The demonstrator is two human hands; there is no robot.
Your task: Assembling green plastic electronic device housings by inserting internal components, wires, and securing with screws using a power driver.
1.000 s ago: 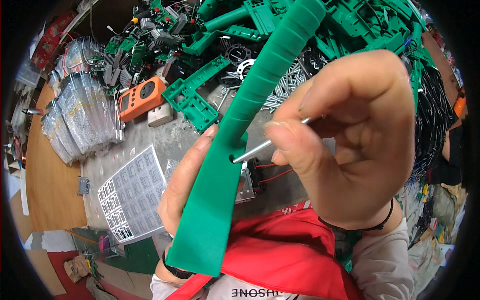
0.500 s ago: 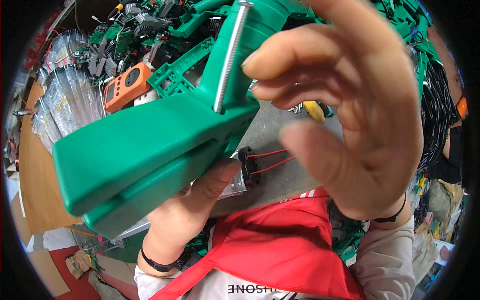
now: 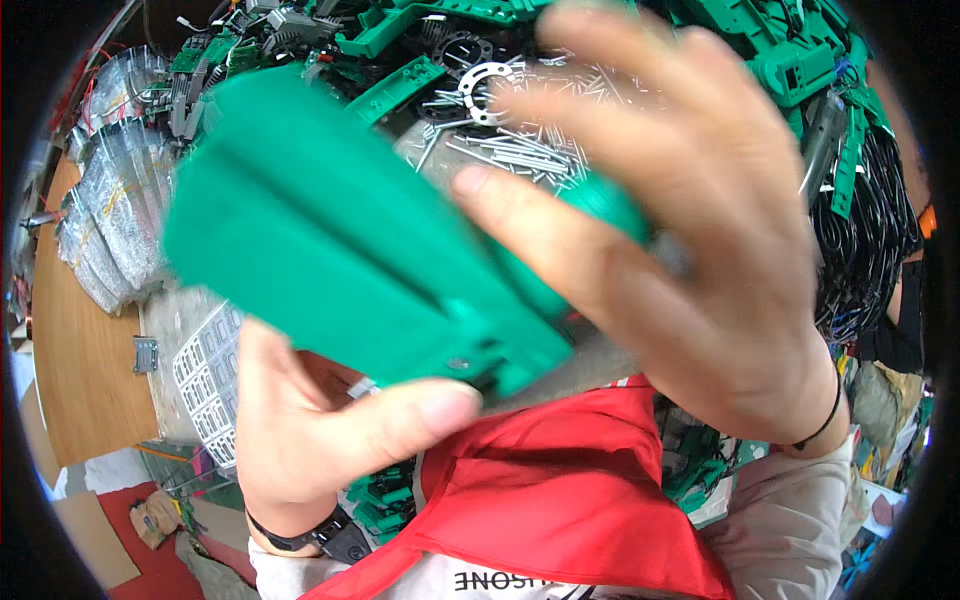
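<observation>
My left hand (image 3: 330, 430) grips a green plastic housing (image 3: 310, 230) from below, its thumb lying along the near edge. The housing is tilted, its broad blocky end toward the left and its rounded barrel part toward the right. A small screw head or hole shows near its lower right corner, too blurred to tell which. Over the barrel part is my right hand (image 3: 690, 240), smeared by motion, with fingers spread and apart. Its index fingertip overlaps the housing's edge; whether it touches I cannot tell. The long screw is out of sight.
Behind lie loose long screws (image 3: 525, 155) and a metal ring (image 3: 470, 95). Green casings (image 3: 790, 70) and black cables (image 3: 865, 220) are heaped at the right. Bubble wrap bags (image 3: 115, 220) and a label sheet (image 3: 207, 375) lie at the left.
The housing has turned over and swung round, its barrel now pointing right. The long screw that stood in it no longer shows. My right hand's fingers have spread from a curl.
</observation>
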